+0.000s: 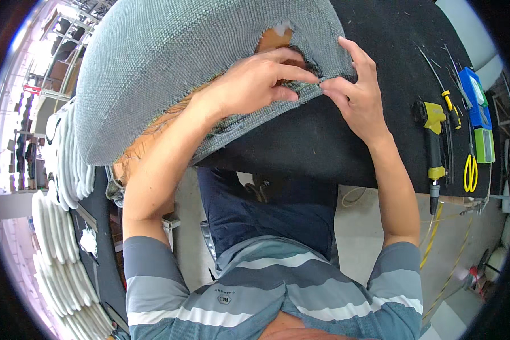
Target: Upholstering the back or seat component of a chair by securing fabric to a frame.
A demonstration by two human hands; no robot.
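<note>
gray fabric cover [192,45] on a black table [399,62], handled at its edge.
above the table, the left hand [249,85] has thumb and forefinger apart; the right hand [361,102] has fingertips at the cover's edge, pinching or not i cannot tell. even, gentle tension should keep the fabric smooth.

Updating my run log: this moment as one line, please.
left hand: on grey cover, by opening | right hand: at cover's edge | scissors: right, on black table
</note>
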